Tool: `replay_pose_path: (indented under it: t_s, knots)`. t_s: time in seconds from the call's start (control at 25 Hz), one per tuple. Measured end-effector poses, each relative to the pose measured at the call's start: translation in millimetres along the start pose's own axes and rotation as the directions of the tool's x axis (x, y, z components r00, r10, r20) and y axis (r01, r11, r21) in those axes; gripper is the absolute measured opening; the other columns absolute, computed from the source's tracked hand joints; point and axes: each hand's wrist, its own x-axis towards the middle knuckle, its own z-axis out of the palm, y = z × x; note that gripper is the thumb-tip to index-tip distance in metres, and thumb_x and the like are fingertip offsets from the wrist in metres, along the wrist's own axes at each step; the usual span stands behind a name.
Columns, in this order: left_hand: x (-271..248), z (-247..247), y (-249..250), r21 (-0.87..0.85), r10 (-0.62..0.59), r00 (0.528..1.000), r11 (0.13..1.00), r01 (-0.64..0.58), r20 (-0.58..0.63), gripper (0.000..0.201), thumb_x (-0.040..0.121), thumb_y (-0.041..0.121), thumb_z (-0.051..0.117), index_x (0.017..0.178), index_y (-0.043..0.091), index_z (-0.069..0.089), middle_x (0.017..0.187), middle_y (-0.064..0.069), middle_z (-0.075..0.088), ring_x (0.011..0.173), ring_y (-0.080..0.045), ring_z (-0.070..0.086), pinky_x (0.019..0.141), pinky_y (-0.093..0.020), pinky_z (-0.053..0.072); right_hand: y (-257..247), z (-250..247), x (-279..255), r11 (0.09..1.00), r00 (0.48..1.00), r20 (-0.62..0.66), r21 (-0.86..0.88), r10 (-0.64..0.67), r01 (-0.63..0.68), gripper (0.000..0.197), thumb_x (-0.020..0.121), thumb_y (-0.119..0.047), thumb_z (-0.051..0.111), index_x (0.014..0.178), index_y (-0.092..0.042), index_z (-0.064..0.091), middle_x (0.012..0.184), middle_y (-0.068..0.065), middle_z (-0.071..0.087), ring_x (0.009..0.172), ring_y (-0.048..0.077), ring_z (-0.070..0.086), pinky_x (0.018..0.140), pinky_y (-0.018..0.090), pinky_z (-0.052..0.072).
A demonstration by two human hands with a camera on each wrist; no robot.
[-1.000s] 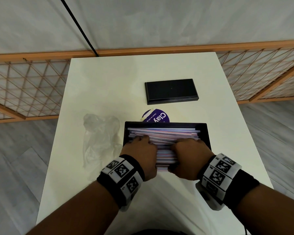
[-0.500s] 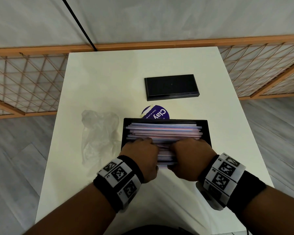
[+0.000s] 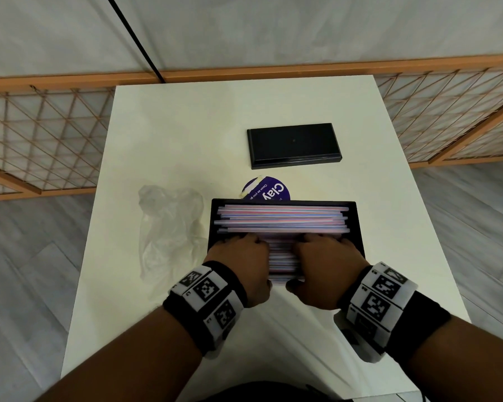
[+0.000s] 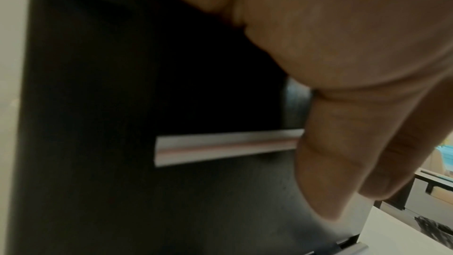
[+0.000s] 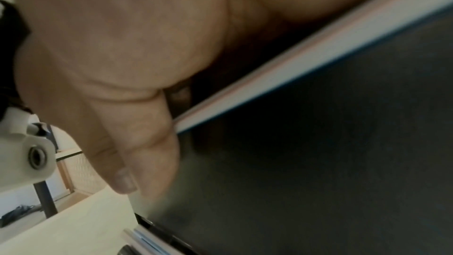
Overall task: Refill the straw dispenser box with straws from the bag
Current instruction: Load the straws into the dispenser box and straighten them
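Note:
The black straw dispenser box (image 3: pixel 358 227) stands open on the white table (image 3: pixel 186 126), filled with striped pink, blue and white straws (image 3: pixel 282 219) lying crosswise. My left hand (image 3: pixel 241 256) and right hand (image 3: pixel 328 256) sit side by side at the box's near side, fingers curled over a stack of straws, thumbs toward me. In the left wrist view a straw (image 4: pixel 220 146) runs to my thumb (image 4: pixel 326 162) against the black box (image 4: pixel 98 104). The right wrist view has a straw (image 5: pixel 306 61) under my palm, above the black box (image 5: pixel 343 162). A crumpled clear bag (image 3: pixel 169 227) lies left of the box.
A flat black lid (image 3: pixel 294 145) lies farther back on the table. A round purple sticker (image 3: pixel 269 190) peeks out behind the box. Wooden lattice railings (image 3: pixel 41 140) flank the table on both sides, and a grey wall rises behind.
Both hands stay curled over the near straws. The straws at the back of the box have spread out flatter and wider. The bag and lid have not moved.

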Motion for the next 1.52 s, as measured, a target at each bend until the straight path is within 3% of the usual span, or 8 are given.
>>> replay_pose_path:
  t_s: [0.2, 0.4, 0.48, 0.72, 1.04, 1.24, 1.36, 1.52]
  knots:
    - [-4.4, -4.3, 2.3, -0.040, 0.007, 0.999, 0.999, -0.008, -0.032, 0.055, 0.082, 0.044, 0.068, 0.131, 0.027, 0.050, 0.130, 0.005, 0.057, 0.121, -0.023, 0.057, 0.103, -0.040, 0.047, 1.4, -3.0, -1.9, 0.998, 1.000, -0.007, 0.061, -0.012, 0.012, 0.036, 0.074, -0.049, 0.059, 0.103, -0.029, 0.060, 0.101, -0.009, 0.066, 0.099, 0.021, 0.064, 0.091, 0.033, 0.049]
    - [-16.1, -15.0, 2.4, 0.016, 0.051, 0.992, 0.999, -0.049, -0.114, 0.047, 0.085, 0.042, 0.065, 0.125, 0.025, 0.049, 0.128, 0.003, 0.053, 0.121, -0.023, 0.053, 0.101, -0.039, 0.043, 5.5, -10.2, -10.8, 1.000, 0.999, -0.049, 0.028, -0.013, 0.014, 0.046, 0.073, -0.055, 0.061, 0.112, -0.031, 0.059, 0.115, -0.008, 0.060, 0.111, 0.022, 0.059, 0.095, 0.036, 0.045]
    - [-16.4, -16.4, 2.4, 0.014, 0.061, 0.994, 0.998, -0.060, -0.092, 0.042, 0.086, 0.042, 0.064, 0.123, 0.026, 0.053, 0.127, 0.003, 0.053, 0.121, -0.023, 0.052, 0.102, -0.039, 0.043, 5.2, -12.1, -14.1, 1.000, 0.998, -0.058, 0.012, -0.025, 0.026, 0.049, 0.073, -0.055, 0.061, 0.115, -0.031, 0.059, 0.115, -0.007, 0.059, 0.112, 0.024, 0.058, 0.095, 0.037, 0.045]
    - [-11.0, -6.0, 3.1, 0.019, 0.043, 0.999, 0.999, -0.043, -0.002, 0.037, 0.086, 0.035, 0.061, 0.121, 0.025, 0.061, 0.128, 0.002, 0.054, 0.123, -0.024, 0.052, 0.104, -0.039, 0.044, 5.7, -3.4, -9.9, 1.000, 1.000, -0.015, 0.025, -0.015, 0.015, 0.035, 0.078, -0.050, 0.057, 0.101, -0.025, 0.065, 0.105, -0.007, 0.066, 0.102, 0.022, 0.064, 0.091, 0.034, 0.050]
    - [-9.4, -3.9, 2.0, 0.019, 0.041, 0.999, 0.999, -0.042, 0.014, 0.039, 0.082, 0.033, 0.060, 0.120, 0.026, 0.064, 0.125, 0.002, 0.054, 0.120, -0.024, 0.052, 0.102, -0.040, 0.046, 4.3, 3.6, -4.5, 1.000, 1.000, -0.018, 0.006, -0.016, 0.016, 0.043, 0.078, -0.054, 0.053, 0.111, -0.029, 0.063, 0.114, -0.009, 0.062, 0.109, 0.022, 0.062, 0.096, 0.039, 0.048]
    - [-8.5, -2.9, 1.0, -0.008, 0.041, 0.999, 0.999, -0.041, 0.006, 0.037, 0.079, 0.032, 0.061, 0.116, 0.027, 0.065, 0.119, 0.004, 0.060, 0.114, -0.023, 0.058, 0.099, -0.039, 0.050, 5.3, 6.3, -0.7, 0.999, 1.000, -0.012, 0.020, -0.028, 0.028, 0.048, 0.073, -0.054, 0.044, 0.110, -0.032, 0.063, 0.108, -0.009, 0.066, 0.105, 0.021, 0.064, 0.095, 0.039, 0.049]
    - [-10.3, -2.9, 2.0, -0.006, 0.041, 0.999, 0.999, -0.041, -0.016, 0.036, 0.079, 0.032, 0.061, 0.114, 0.027, 0.065, 0.116, 0.006, 0.065, 0.112, -0.023, 0.061, 0.098, -0.037, 0.050, 5.2, 7.3, -1.4, 1.000, 1.000, -0.015, 0.009, -0.025, 0.026, 0.044, 0.076, -0.053, 0.046, 0.108, -0.030, 0.064, 0.108, -0.008, 0.065, 0.105, 0.023, 0.063, 0.096, 0.038, 0.048]
    - [-13.6, -5.7, 3.2, 0.021, 0.033, 0.999, 0.999, -0.033, -0.018, 0.038, 0.081, 0.032, 0.061, 0.118, 0.025, 0.063, 0.128, 0.000, 0.053, 0.120, -0.026, 0.054, 0.102, -0.041, 0.047, 5.1, 3.8, -3.6, 1.000, 1.000, -0.004, -0.009, -0.027, 0.027, 0.039, 0.079, -0.050, 0.053, 0.109, -0.028, 0.066, 0.115, -0.004, 0.059, 0.110, 0.026, 0.058, 0.095, 0.036, 0.047]
